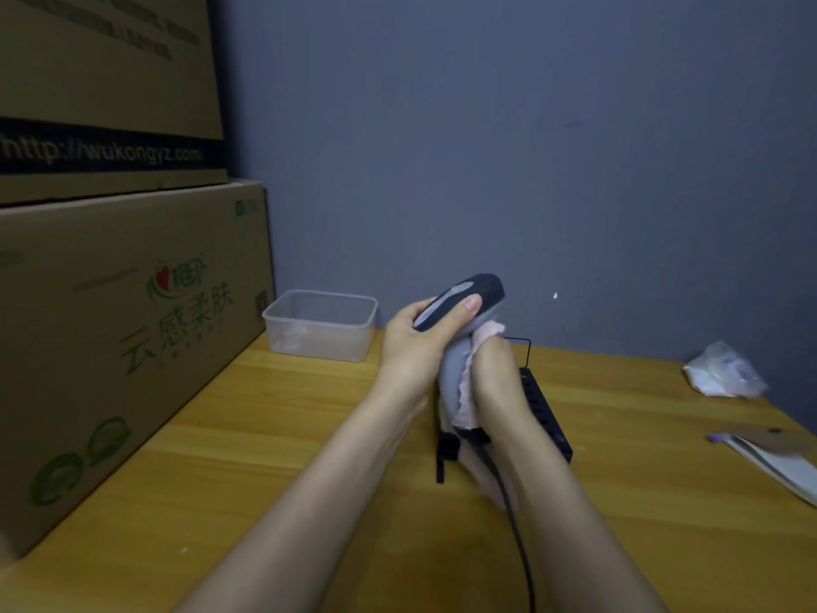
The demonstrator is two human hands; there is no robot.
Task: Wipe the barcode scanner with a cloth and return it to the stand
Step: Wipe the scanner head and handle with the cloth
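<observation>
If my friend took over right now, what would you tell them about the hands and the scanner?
Left hand: gripping the barcode scanner by its head, held up above the table.
Right hand: pressing the pink cloth against the scanner's handle.
The black stand sits on the table right behind the hands, with no scanner in it.
Done: scanner picked up, wiping under way.
Left: finish wiping, put the scanner back on the stand.

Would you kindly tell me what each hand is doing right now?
Left hand: closed around the head of the scanner, holding it up.
Right hand: closed on the pink cloth, pressing it against the scanner's handle.
</observation>
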